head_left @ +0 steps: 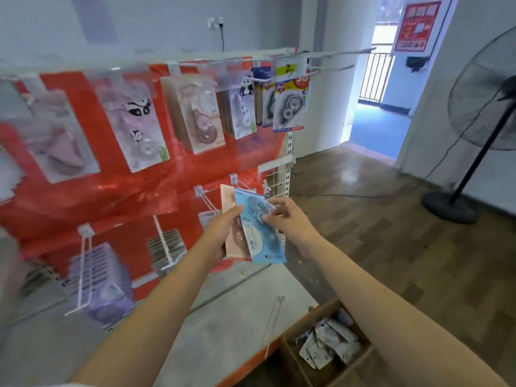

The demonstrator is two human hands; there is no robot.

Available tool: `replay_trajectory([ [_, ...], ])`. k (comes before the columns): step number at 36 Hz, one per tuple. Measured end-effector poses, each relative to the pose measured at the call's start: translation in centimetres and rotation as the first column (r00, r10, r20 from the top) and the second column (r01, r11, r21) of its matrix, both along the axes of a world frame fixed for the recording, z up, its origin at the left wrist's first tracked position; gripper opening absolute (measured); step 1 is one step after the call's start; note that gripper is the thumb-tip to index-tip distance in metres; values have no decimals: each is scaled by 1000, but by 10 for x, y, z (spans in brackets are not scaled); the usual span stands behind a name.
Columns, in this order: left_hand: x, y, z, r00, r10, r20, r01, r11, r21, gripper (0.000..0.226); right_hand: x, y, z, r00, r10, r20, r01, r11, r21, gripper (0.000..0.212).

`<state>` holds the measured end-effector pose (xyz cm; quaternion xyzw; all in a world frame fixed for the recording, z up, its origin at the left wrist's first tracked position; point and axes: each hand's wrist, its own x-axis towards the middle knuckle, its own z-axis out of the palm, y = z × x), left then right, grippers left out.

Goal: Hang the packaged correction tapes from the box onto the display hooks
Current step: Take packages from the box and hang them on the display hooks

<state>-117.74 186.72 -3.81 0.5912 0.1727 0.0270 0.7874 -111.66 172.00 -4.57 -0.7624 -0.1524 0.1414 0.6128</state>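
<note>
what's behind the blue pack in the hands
A pink pack sits right behind the blue pack, both gripped by the left hand. Only its left strip shows; the rest is covered, so whether more packs are stacked there cannot be told.

left hand (223, 233): grip curled (arm outstretched) | right hand (287, 219): fingertips pinching, arm outstretched

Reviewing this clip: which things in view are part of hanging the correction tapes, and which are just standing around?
Part of the job:
- blue package and pink package, held by the left hand, with the right hand pinching the blue one
- cardboard box with more packages
- empty display hooks

Just standing around:
- standing fan
- red wall poster
- purple packages already hung
</note>
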Motion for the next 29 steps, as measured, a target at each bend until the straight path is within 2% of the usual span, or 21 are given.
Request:
replay_trajectory([
  [2,-10,7,1,1000,15,25,-15,1000,-2,20,-9,4,0,995,9,-99,-3,998,65,36],
  [4,-18,13,-1,997,59,53,-60,998,16,17,-16,8,1,974,107,-202,-81,988,130,18],
  [6,-25,18,-3,994,90,54,-92,995,31,17,-20,12,2,964,173,-201,-150,981,122,10],
  [9,-39,23,-2,989,140,53,-142,988,55,16,-24,21,5,983,126,-132,-123,992,28,16],
  [11,-47,28,-3,983,176,46,-178,983,53,22,-24,27,7,990,105,-96,-103,994,22,18],
  [13,-53,37,-5,975,217,36,-219,974,55,18,-23,31,8,993,72,-93,-65,995,79,8],
  [16,-63,48,-4,969,247,23,-248,967,63,14,-23,37,13,992,-47,-120,65,986,151,17],
  [19,-72,59,-3,969,246,21,-247,961,126,13,-21,44,14,986,-85,-142,115,968,221,9],
  [24,-76,69,-15,963,269,-19,-261,949,176,16,-25,62,13,951,46,-305,89,905,416,22],
  [29,-79,56,-12,990,142,-5,-140,983,115,33,-32,73,10,938,31,-345,145,869,474,72],
])
